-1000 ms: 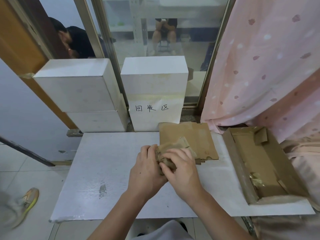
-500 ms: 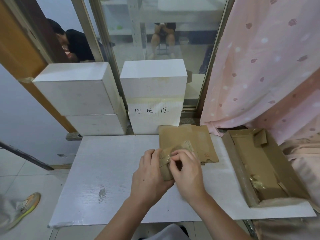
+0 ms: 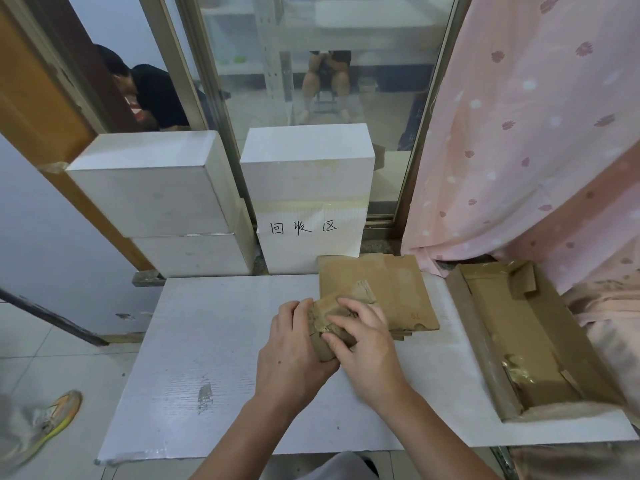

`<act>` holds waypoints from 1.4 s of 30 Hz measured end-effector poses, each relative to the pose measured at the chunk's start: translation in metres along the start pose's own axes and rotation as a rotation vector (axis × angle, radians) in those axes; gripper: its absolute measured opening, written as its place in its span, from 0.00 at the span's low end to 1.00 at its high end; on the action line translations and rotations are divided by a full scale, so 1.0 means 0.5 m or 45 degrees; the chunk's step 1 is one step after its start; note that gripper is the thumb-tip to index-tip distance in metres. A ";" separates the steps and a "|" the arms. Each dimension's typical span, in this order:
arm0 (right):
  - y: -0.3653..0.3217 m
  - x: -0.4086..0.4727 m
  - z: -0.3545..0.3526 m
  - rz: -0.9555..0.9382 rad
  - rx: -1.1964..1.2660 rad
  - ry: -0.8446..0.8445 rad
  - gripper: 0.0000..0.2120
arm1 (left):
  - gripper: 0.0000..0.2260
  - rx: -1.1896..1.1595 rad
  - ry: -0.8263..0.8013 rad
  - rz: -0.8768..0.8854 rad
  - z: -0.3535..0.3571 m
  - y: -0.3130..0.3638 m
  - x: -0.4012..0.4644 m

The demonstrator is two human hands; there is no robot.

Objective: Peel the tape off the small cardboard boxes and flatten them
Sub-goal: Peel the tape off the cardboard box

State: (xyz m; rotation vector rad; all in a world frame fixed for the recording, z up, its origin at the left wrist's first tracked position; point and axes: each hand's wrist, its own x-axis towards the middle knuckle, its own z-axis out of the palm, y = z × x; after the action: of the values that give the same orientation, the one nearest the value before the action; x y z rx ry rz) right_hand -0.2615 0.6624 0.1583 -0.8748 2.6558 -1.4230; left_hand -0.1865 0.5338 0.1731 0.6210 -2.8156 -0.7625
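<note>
Hands meet over the white table (image 3: 214, 341), both on one small cardboard box (image 3: 332, 315). The left hand (image 3: 294, 355) wraps the box from its left side, fingers curled round the back and the thumb side pressed to the near face. The right hand (image 3: 367, 341) lies over the box's right side, its fingers bent and pressing on the top; whether they pinch the shiny strip of tape (image 3: 323, 328) that crosses the box just beside them cannot be told. A loose flap sticks up at the box's far end.

The box is held just above the table, near the table's middle and toward its far edge. Directly behind the box, touching the table's far edge, lies a stack of flattened cardboard (image 3: 391, 292), partly hidden by the box and the right hand. At the table's right end sits a large open cardboard tray (image 3: 485, 344), with crumpled tape scraps (image 3: 519, 372) in its near end and a folded flap at its far end.

Beyond the table's far edge stand white foam blocks (image 3: 156, 202), and one of them, right of the others, carries a paper label (image 3: 308, 233) with handwritten characters. A pink curtain (image 3: 519, 133) hangs beyond the table's right end. On the floor left of the table is a shoe (image 3: 48, 420).
</note>
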 end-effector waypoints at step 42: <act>0.006 0.028 -0.027 0.063 0.081 0.321 0.07 | 0.45 -0.061 -0.016 -0.035 -0.006 -0.010 -0.006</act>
State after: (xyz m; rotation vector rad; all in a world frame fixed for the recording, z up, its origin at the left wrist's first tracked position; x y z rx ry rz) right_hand -0.2780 0.6673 0.1675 -0.6590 2.7636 -1.6991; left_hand -0.1812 0.5297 0.1730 0.6512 -2.7967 -0.8389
